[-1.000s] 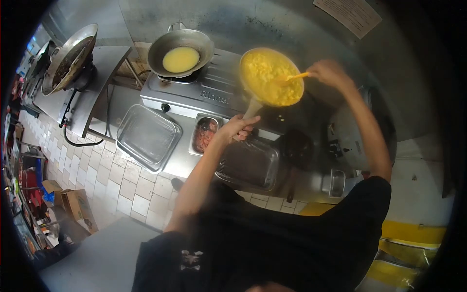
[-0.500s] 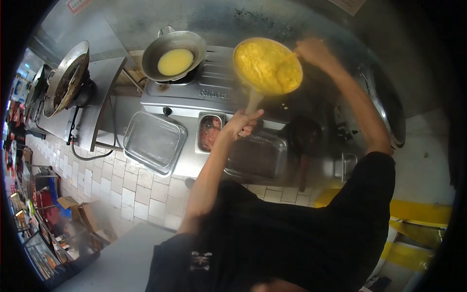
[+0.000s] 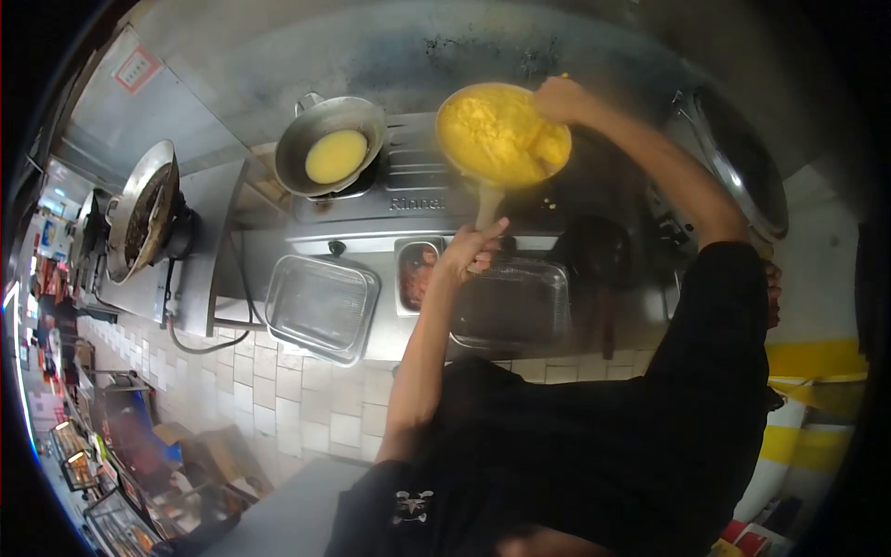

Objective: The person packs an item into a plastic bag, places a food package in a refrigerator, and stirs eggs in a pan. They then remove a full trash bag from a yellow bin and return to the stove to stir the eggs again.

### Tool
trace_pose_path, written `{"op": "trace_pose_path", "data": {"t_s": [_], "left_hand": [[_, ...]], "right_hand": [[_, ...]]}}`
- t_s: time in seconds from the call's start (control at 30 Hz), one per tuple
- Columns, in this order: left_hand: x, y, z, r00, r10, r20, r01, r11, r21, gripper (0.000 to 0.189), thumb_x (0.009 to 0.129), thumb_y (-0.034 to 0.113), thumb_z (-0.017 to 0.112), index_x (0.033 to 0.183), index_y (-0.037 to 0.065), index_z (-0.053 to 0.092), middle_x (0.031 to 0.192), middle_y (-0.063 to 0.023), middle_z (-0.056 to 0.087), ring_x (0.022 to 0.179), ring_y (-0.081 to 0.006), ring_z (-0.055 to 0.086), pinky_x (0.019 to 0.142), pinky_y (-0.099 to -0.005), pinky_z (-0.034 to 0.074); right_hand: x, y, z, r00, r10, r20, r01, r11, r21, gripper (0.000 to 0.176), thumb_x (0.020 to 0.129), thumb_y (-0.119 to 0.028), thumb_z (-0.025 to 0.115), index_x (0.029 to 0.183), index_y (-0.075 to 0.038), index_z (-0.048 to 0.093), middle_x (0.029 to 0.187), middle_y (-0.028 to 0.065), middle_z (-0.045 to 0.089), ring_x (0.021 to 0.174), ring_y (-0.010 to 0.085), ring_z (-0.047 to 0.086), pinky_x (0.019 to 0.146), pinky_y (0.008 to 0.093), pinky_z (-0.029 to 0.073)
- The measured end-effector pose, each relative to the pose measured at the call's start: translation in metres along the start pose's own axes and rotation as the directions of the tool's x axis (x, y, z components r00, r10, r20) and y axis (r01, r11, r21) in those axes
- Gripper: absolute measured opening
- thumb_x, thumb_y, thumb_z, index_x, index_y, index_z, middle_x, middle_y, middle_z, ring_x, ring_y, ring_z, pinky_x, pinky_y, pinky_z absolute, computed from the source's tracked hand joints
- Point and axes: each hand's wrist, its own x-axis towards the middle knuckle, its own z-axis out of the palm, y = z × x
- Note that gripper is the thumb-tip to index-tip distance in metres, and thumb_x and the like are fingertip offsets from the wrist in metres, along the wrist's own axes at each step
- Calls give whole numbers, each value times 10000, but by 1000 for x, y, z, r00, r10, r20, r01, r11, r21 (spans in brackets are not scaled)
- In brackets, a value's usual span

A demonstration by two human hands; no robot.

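Note:
My left hand [image 3: 471, 252] is closed round the pale handle of a frying pan [image 3: 490, 193], which is held tilted above the stove. Soft yellow scrambled egg [image 3: 497, 135] fills the pan, with a little haze over it. At the pan's right rim, my right hand [image 3: 561, 100] is closed on a thin stick-like utensil, mostly hidden by the fingers and blur. Left of the pan, a metal wok [image 3: 290, 153] with pale yellow liquid [image 3: 336, 156] sits on the Rinnai stove [image 3: 408, 225].
In front of the stove are a wire-lined tray [image 3: 322, 306], a small metal container of reddish pieces [image 3: 415, 280] and a second tray [image 3: 510, 302]. A dark ladle-like pan [image 3: 596, 249] lies to the right. Another wok [image 3: 139, 218] stands far left; a large round lid [image 3: 733, 167] leans right.
My view has shifted, so the scene sits lower. My right hand has moved inward over the pan's edge, and the egg is pushed into a different shape. My left hand keeps its grip.

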Motion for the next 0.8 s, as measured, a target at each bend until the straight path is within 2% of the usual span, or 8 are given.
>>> {"op": "trace_pose_path", "data": {"t_s": [0.17,0.23,0.4,0.47,0.53,0.63,0.73,0.8], "left_hand": [[0,-4,-1,1000,3,-25,-3,1000,4,373,893,300,729,1030,64,475,618,74,392,416,4,290,329,-169,221],[3,-4,-3,1000,1,5,-1,1000,-24,358,902,301,719,1053,54,506,616,74,386,416,4,288,332,-171,218],[1,-3,-3,1000,14,16,-13,998,-55,347,897,307,723,1031,62,516,615,75,383,416,3,288,337,-168,225],[-1,-2,-1,1000,8,1,-8,999,-40,336,890,310,733,968,85,496,615,77,382,421,5,285,337,-166,225],[0,-2,-2,1000,14,4,-13,999,-32,337,887,311,737,946,95,485,616,79,382,425,6,284,338,-165,227],[-4,-2,1,1000,14,12,-14,1000,-24,337,884,312,740,924,107,475,618,81,383,430,8,285,339,-164,229],[-4,0,1,1000,20,8,-20,999,-27,334,883,314,741,927,107,482,619,84,383,433,9,285,341,-162,227],[-2,-1,0,1000,17,9,-17,1000,-23,334,882,315,741,930,106,486,620,85,382,433,8,284,342,-161,226]], "right_hand": [[12,18,-10,977,-10,-214,0,999,-43,147,751,-169,670,680,-45,707,719,133,687,703,290,679,627,383,523],[0,31,-24,908,11,-419,16,998,61,159,763,-214,701,695,-71,710,695,113,676,707,292,675,629,399,520],[-42,13,-61,927,-3,-376,52,991,119,128,766,-242,748,770,-114,736,710,99,678,733,301,676,647,429,519],[-49,-8,-71,998,17,53,-31,959,282,87,769,-208,746,772,-123,732,724,108,684,743,309,676,662,430,521],[-47,-37,-48,995,-17,99,-12,960,280,67,777,-157,693,766,-104,730,755,119,695,770,308,688,671,425,523],[-35,-64,-2,981,36,-191,-5,987,163,156,791,-123,587,760,-38,715,810,122,708,794,297,703,678,424,532],[-23,-42,0,964,241,-116,-219,960,177,154,801,-122,582,767,-50,714,796,129,702,777,297,698,677,420,534],[-26,-27,4,924,340,-176,-307,933,189,154,802,-123,586,768,-44,713,786,144,696,771,298,696,671,411,537]]}}
